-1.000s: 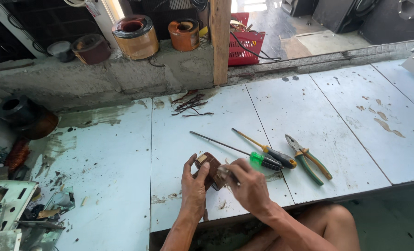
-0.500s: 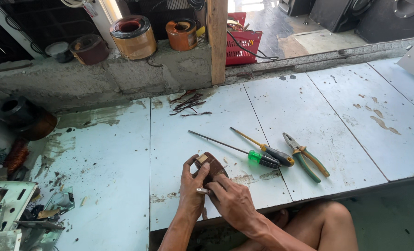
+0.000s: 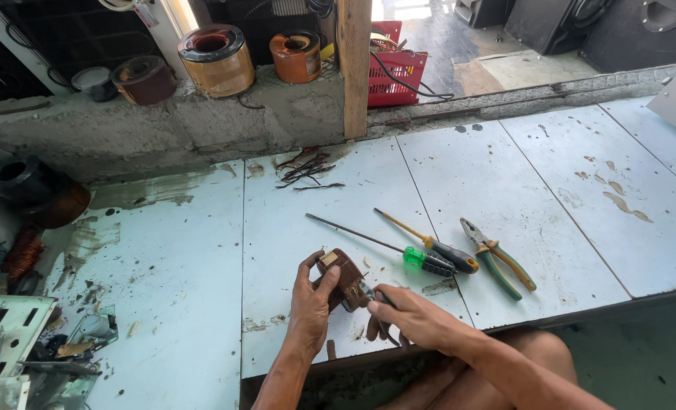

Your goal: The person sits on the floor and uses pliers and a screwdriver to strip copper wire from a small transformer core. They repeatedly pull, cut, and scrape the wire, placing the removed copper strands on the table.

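The left hand grips a small brown transformer; the right hand, lower than before, now works a thin tool at its base.

Left hand holds brown coil (right hand beside).

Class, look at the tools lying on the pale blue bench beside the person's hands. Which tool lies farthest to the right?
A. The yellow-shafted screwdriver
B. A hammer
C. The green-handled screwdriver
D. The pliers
D: the pliers lie right of both the green-handled screwdriver and the yellow-shafted screwdriver; no hammer shows.
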